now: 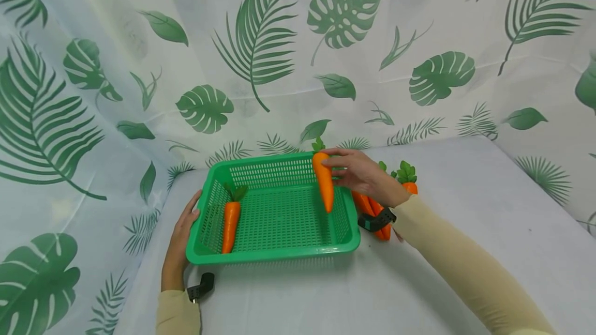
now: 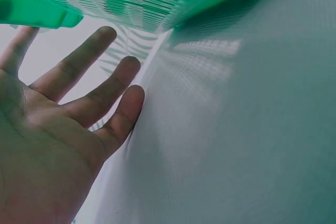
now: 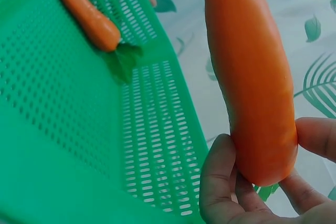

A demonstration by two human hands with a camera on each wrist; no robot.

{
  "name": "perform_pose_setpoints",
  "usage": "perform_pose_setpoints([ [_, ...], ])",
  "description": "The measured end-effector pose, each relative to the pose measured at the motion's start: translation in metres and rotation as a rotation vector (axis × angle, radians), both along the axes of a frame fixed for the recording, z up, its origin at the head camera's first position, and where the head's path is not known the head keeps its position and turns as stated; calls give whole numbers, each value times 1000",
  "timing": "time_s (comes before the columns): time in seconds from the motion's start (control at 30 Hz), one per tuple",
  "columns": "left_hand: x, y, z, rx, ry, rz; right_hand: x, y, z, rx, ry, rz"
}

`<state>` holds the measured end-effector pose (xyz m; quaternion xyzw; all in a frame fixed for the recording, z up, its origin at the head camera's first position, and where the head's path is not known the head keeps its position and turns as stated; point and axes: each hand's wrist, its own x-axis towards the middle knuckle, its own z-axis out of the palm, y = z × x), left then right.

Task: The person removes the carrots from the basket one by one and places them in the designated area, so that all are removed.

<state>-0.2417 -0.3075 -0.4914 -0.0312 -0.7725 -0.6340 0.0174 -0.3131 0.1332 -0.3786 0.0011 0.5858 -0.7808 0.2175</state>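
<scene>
My right hand (image 1: 360, 172) pinches a carrot (image 1: 324, 182) near its thick leafy end, above the right part of the green basket (image 1: 274, 258). The carrot hangs with its tip pointing down in the head view. Close up in the right wrist view, fingers and thumb grip both sides of the held carrot (image 3: 252, 82). My left hand (image 1: 180, 234) rests against the basket's left side at the rim; in the left wrist view its fingers (image 2: 113, 90) are stretched out. Another carrot (image 1: 231, 226) lies inside the basket along the left wall, leaves toward the back.
More carrots (image 1: 383, 231) with green tops lie on the white table (image 1: 465, 231) right of the basket, partly hidden by my right hand and wrist camera (image 1: 378, 219). A white curtain (image 1: 288, 66) with green leaf prints hangs behind and at the sides.
</scene>
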Motion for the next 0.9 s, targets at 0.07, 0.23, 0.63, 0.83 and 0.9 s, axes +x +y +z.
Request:
perform_pose_setpoints([
  [0.07, 0, 0, 0, -1, 1, 1, 0, 2, 0, -3, 1, -7],
  [0.23, 0, 0, 0, 11, -2, -3, 2, 9, -2, 4, 21, -2],
  [0.63, -1, 1, 1, 29, 1, -10, 3, 20, 2, 32, -12, -31],
  [0.83, -1, 0, 0, 19, -12, -6, 4, 25, -1, 27, 10, -11],
  [0.9, -1, 0, 0, 9, -17, -2, 6, 26, -2, 15, 9, -12],
])
